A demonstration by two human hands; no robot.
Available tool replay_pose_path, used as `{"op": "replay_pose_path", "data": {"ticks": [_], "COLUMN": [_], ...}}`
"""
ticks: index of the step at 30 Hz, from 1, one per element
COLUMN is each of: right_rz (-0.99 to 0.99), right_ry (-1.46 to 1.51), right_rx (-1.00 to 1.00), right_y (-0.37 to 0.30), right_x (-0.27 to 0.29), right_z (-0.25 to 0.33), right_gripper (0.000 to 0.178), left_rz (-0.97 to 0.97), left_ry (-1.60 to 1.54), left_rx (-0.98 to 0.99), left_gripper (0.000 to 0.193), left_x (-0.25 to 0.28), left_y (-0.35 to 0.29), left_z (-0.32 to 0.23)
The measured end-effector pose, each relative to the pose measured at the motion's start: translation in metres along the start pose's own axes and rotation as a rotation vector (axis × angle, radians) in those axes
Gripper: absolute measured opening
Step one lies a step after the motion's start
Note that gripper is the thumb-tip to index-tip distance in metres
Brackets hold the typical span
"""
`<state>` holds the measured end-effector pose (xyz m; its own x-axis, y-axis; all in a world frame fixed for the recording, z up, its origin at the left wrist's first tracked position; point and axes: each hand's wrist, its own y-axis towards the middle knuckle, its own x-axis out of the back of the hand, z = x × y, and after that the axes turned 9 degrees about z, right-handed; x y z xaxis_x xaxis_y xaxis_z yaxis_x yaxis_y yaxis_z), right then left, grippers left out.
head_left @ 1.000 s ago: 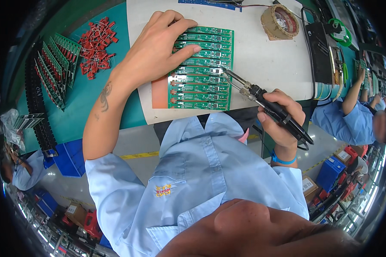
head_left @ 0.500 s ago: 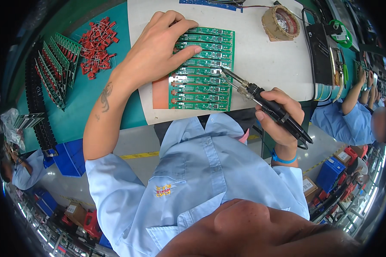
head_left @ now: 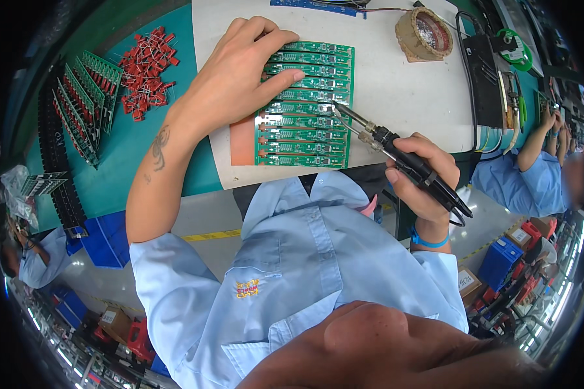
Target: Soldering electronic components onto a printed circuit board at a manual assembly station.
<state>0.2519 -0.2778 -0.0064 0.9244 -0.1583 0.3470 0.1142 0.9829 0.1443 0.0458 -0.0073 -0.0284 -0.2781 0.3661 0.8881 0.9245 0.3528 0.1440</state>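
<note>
A green circuit board panel (head_left: 305,122), made up of several narrow strips, lies on a pale mat in front of me. My left hand (head_left: 246,61) holds it at the upper left, the thumb lying across the strips and the curled fingers at its top edge. My right hand (head_left: 428,172) is closed around a black soldering iron (head_left: 412,162) with a metal feed tube beside its tip. The iron slants up and left, its tip at the right part of a middle strip. Whether the tip touches the board I cannot tell.
Loose red components (head_left: 146,74) with wire legs are heaped on the green mat (head_left: 194,162). Boards carrying red parts (head_left: 87,97) stand at far left. A round brown container (head_left: 424,35) sits back right, near a black tool stand (head_left: 485,78) with a green solder spool (head_left: 518,50).
Nothing plainly moves at the panel; both hands and the iron keep almost the same place. At the far right, a co-worker's hands have shifted slightly.
</note>
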Motion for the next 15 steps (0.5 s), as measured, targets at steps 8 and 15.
{"op": "replay_pose_path", "data": {"ticks": [8, 15], "right_rz": [-0.104, -0.099], "right_ry": [0.040, 0.028], "right_rx": [0.017, 0.030], "right_y": [-0.0032, 0.0060], "right_x": [0.0057, 0.0026], "right_z": [-0.0015, -0.0017], "right_gripper": [0.046, 0.047], "left_rz": [0.008, -0.001], "left_ry": [-0.006, -0.008], "left_rx": [0.010, 0.001], "left_gripper": [0.040, 0.040], "left_x": [0.0013, 0.0001], "left_y": [-0.0003, 0.0001], "left_z": [-0.0014, -0.0006]}}
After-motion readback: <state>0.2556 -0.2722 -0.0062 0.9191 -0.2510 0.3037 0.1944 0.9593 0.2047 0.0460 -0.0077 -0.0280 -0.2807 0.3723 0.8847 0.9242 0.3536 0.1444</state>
